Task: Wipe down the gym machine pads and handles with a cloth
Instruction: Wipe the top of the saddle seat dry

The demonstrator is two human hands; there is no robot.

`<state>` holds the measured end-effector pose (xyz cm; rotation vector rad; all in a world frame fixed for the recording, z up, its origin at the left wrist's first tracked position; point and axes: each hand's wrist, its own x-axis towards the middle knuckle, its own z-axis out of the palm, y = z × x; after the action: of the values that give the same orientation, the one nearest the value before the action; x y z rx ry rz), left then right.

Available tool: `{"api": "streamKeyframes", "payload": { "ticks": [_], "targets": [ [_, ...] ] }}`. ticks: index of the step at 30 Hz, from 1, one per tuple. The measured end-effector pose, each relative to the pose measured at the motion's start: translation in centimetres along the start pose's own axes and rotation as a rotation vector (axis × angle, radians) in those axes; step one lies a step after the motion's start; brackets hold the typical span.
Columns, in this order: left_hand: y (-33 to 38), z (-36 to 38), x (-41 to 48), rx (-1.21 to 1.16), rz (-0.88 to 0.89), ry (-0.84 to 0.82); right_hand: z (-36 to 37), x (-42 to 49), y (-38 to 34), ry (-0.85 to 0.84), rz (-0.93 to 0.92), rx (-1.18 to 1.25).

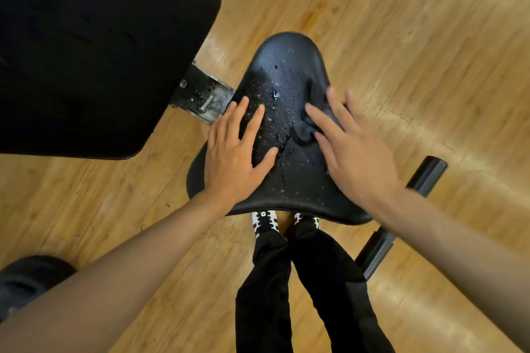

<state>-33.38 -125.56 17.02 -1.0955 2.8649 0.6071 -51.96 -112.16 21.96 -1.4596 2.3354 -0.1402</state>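
A black textured seat pad (286, 71) fills the middle of the head view, speckled with droplets and small pools of liquid. A dark cloth (308, 126) lies bunched on the pad's right side. My right hand (352, 149) presses flat on the cloth with its fingers straight and spread. On the pad's left edge rests my left hand (235, 152), fingers straight, nothing in it. A large black back pad (91, 46) takes up the upper left corner.
A worn metal bracket with bolts (206, 97) joins the two pads. A black frame bar (401, 218) runs along the wooden floor (401, 23) at the right. My legs and patterned shoes (265, 222) stand under the seat's near edge. A dark round object (25, 281) sits lower left.
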Motion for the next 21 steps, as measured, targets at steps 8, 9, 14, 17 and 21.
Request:
{"api": "streamKeyframes", "payload": {
  "ticks": [8,9,14,17,21],
  "targets": [
    [-0.1,0.0,0.0,0.014,-0.008,-0.019,0.2,3.3,-2.3,-0.058,0.022,-0.095],
    [-0.1,0.1,0.0,0.018,-0.010,-0.018,0.5,6.2,-2.7,-0.038,0.001,-0.101],
    [-0.1,0.3,0.0,0.025,-0.014,-0.003,0.0,14.9,-4.3,-0.087,-0.076,-0.165],
    [-0.2,0.1,0.1,0.017,-0.011,-0.011,-0.4,9.8,-2.5,-0.056,-0.117,-0.118],
    [-0.1,0.0,0.1,0.000,-0.020,-0.025,-0.8,-0.3,-0.8,-0.030,-0.069,-0.121]
  ]
}}
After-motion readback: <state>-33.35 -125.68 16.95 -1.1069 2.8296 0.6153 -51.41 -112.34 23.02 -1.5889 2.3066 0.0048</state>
